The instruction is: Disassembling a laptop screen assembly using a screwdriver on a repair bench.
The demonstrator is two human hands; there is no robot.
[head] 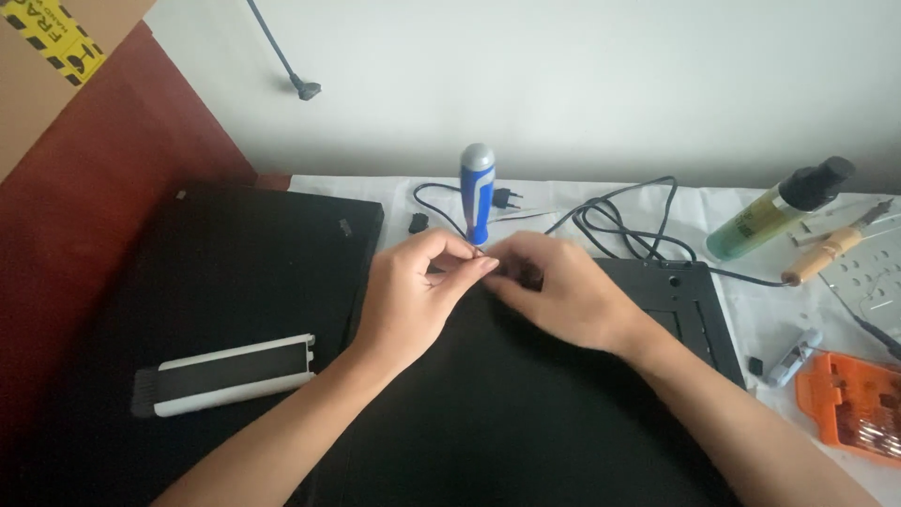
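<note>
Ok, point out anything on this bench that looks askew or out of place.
Little stands out. The green bottle lies tipped on its side by the wooden-handled tool, with nothing visibly spilled. The blue screwdriver stands upright on its tip, just behind the left hand and right hand, which pinch something too small to identify.

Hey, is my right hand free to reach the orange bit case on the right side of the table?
Probably yes. The right hand is pinched with the left hand over the black device, but nothing stands between it and the orange bit case.
</note>
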